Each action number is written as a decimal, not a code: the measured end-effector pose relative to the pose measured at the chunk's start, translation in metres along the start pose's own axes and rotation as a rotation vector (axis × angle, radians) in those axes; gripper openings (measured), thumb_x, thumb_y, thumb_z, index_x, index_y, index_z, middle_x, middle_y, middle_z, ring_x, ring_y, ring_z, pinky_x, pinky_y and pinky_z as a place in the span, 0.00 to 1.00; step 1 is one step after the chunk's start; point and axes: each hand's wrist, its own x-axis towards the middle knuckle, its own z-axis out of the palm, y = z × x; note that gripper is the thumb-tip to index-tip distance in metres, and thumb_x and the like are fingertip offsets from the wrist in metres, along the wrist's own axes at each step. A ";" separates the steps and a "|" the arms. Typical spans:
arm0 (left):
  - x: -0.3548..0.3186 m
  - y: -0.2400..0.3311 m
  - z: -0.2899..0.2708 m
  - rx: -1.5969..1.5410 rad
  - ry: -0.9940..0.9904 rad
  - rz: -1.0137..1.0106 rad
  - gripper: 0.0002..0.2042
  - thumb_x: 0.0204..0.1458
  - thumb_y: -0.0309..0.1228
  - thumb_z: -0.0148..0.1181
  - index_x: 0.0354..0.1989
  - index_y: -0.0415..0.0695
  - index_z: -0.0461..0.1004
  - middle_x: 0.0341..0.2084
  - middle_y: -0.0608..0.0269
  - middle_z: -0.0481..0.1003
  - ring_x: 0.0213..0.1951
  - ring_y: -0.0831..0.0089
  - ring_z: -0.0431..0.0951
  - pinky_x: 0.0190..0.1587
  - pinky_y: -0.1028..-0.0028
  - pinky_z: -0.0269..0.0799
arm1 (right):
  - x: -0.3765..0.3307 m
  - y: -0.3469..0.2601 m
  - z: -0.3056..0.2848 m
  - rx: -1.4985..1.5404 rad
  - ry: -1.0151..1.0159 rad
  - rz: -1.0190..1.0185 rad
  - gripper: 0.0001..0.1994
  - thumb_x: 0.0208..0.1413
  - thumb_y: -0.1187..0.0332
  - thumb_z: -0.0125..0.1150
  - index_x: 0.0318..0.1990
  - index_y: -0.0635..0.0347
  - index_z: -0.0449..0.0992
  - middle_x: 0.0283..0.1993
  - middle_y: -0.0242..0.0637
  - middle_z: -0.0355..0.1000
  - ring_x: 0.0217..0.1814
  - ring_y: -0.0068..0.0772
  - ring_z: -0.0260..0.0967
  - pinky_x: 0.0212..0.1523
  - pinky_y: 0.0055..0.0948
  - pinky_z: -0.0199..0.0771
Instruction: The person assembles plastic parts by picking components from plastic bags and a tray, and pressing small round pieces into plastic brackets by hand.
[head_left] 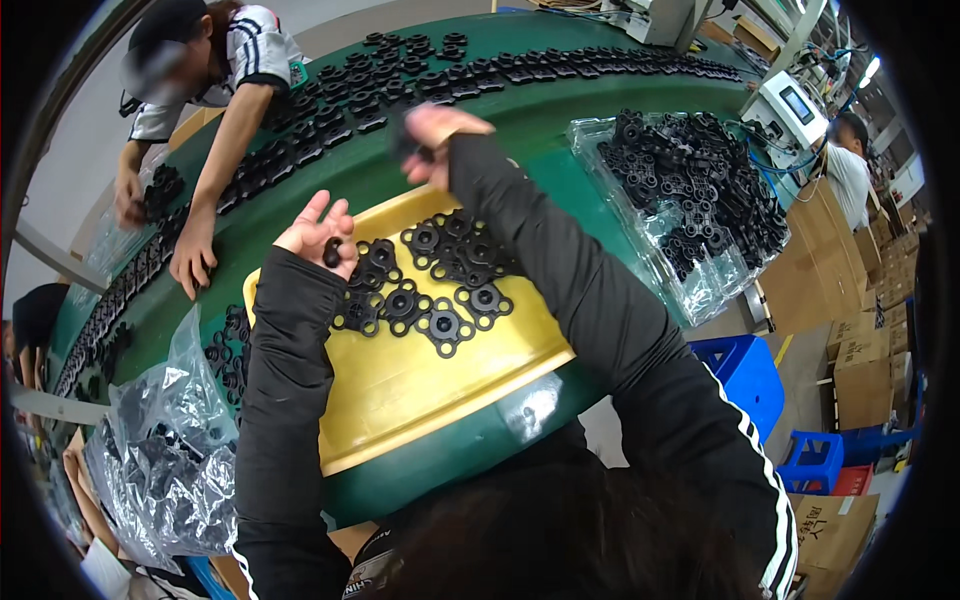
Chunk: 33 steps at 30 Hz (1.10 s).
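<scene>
A yellow tray (440,385) sits before me with several black plastic parts (444,326) in its far half, each with a round hub and small ring-shaped lugs. My left hand (318,238) is over the tray's far left corner, palm up and fingers curled. A small round black piece (333,252) rests in it. Beyond the tray's far rim, my right hand (440,140) is above the green work surface, smeared by motion. A dark blurred part (402,135) shows at its fingers; its exact shape cannot be made out.
Rows of black parts (350,100) line the curved green table (520,115). A clear plastic tray (690,300) heaped with parts stands right. Plastic bags (165,460) lie left. Across the table, a co-worker's hands (195,255) handle parts. Blue stools (810,460) and cartons (865,370) stand right.
</scene>
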 end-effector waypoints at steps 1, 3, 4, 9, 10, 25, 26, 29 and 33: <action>0.001 0.002 -0.010 -0.021 -0.009 0.026 0.19 0.38 0.11 0.43 0.42 0.40 0.62 0.37 0.54 0.64 0.31 0.74 0.67 0.26 0.83 0.63 | 0.009 0.001 -0.015 0.338 0.084 -0.118 0.12 0.45 0.69 0.51 0.37 0.62 0.63 0.25 0.39 0.66 0.20 0.25 0.62 0.15 0.18 0.63; 0.009 -0.001 -0.024 -0.069 -0.057 0.063 0.23 0.35 0.09 0.42 0.43 0.40 0.60 0.41 0.53 0.61 0.35 0.69 0.67 0.29 0.81 0.65 | 0.020 -0.001 -0.067 0.997 0.277 -0.359 0.08 0.46 0.66 0.48 0.28 0.61 0.61 0.16 0.38 0.63 0.14 0.27 0.60 0.15 0.21 0.65; 0.015 -0.005 -0.027 -0.096 -0.085 0.075 0.25 0.33 0.08 0.41 0.44 0.39 0.60 0.44 0.53 0.60 0.37 0.67 0.66 0.30 0.80 0.66 | 0.021 0.005 -0.108 1.096 0.256 -0.443 0.13 0.47 0.59 0.46 0.30 0.60 0.59 0.18 0.38 0.63 0.15 0.28 0.61 0.15 0.21 0.65; 0.037 -0.007 -0.034 -0.253 0.174 0.047 0.16 0.43 0.16 0.51 0.42 0.41 0.65 0.39 0.51 0.67 0.31 0.71 0.69 0.30 0.78 0.71 | -0.008 -0.003 -0.164 1.407 0.712 -0.421 0.32 0.44 0.37 0.36 0.30 0.64 0.58 0.23 0.44 0.64 0.22 0.36 0.63 0.23 0.28 0.68; 0.040 -0.004 -0.036 -0.241 0.104 0.032 0.13 0.44 0.22 0.53 0.40 0.42 0.66 0.35 0.54 0.69 0.26 0.74 0.69 0.25 0.78 0.70 | -0.007 0.001 -0.169 1.294 0.632 -0.470 0.32 0.45 0.38 0.37 0.33 0.66 0.59 0.25 0.45 0.64 0.24 0.35 0.64 0.24 0.28 0.68; 0.016 0.008 -0.034 0.195 0.230 0.244 0.13 0.48 0.42 0.51 0.31 0.44 0.67 0.17 0.68 0.66 0.11 0.82 0.59 0.11 0.85 0.54 | -0.028 0.037 0.066 -1.604 -0.330 -0.022 0.20 0.42 0.50 0.54 0.25 0.62 0.72 0.22 0.41 0.69 0.25 0.37 0.65 0.29 0.28 0.64; 0.012 0.008 -0.035 0.248 0.180 0.250 0.13 0.48 0.42 0.51 0.32 0.44 0.68 0.16 0.68 0.66 0.11 0.82 0.59 0.10 0.84 0.54 | -0.028 0.042 0.063 -1.572 -0.345 -0.034 0.21 0.42 0.50 0.54 0.25 0.62 0.72 0.22 0.41 0.69 0.25 0.37 0.65 0.29 0.29 0.65; 0.019 0.008 -0.034 0.102 0.159 0.176 0.12 0.50 0.39 0.49 0.36 0.43 0.67 0.19 0.67 0.68 0.11 0.83 0.59 0.10 0.84 0.53 | -0.024 0.052 0.055 -1.481 -0.389 -0.081 0.22 0.41 0.48 0.54 0.25 0.63 0.71 0.23 0.41 0.69 0.25 0.37 0.66 0.30 0.29 0.65; 0.017 0.005 -0.024 0.045 0.115 0.166 0.12 0.51 0.37 0.47 0.41 0.44 0.64 0.27 0.64 0.68 0.14 0.83 0.58 0.12 0.85 0.51 | -0.029 0.051 0.060 -1.445 -0.326 -0.141 0.22 0.41 0.48 0.54 0.26 0.63 0.69 0.24 0.40 0.68 0.25 0.38 0.66 0.31 0.29 0.65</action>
